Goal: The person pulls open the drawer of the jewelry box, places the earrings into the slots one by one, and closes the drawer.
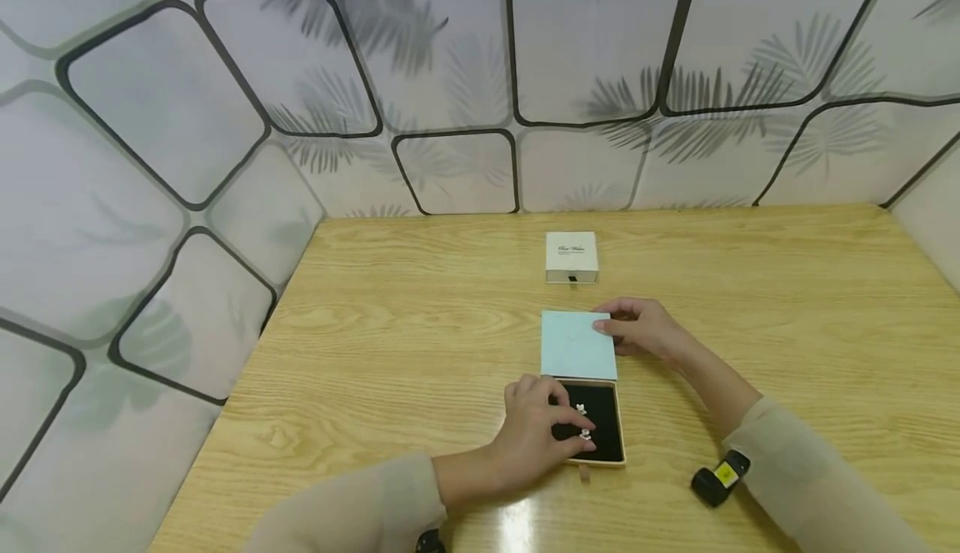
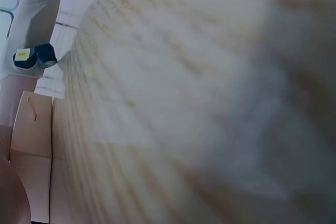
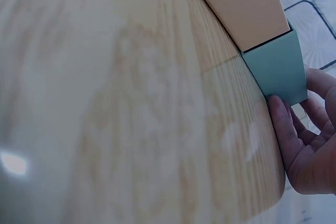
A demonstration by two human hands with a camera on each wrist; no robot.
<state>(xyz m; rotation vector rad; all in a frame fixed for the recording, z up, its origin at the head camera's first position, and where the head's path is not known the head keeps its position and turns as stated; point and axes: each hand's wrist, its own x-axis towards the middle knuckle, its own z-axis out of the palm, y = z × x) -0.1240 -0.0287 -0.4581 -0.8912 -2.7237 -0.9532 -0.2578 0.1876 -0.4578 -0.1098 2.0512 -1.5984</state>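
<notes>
A jewellery box stands on the table, its light blue sleeve (image 1: 578,344) at the far end and its black-lined drawer (image 1: 611,419) slid out toward me. Two small silvery earrings (image 1: 581,409) sit on the black lining. My left hand (image 1: 528,428) reaches over the drawer's left side, thumb and forefinger on either side of the nearer earring, pinching it. With my right hand (image 1: 641,328) I grip the sleeve's far right corner. In the right wrist view, that hand's thumb and fingers (image 3: 283,121) hold the sleeve's end. The left wrist view shows the drawer's pinkish side (image 2: 31,129); the earrings are out of sight there.
Behind the blue sleeve stands a small white box (image 1: 572,254) with dark lettering and a dark tab. A ribbon tab (image 1: 585,473) sticks out of the drawer's near side. The wooden table (image 1: 405,303) meets a patterned wall covering (image 1: 450,77) at the back and left.
</notes>
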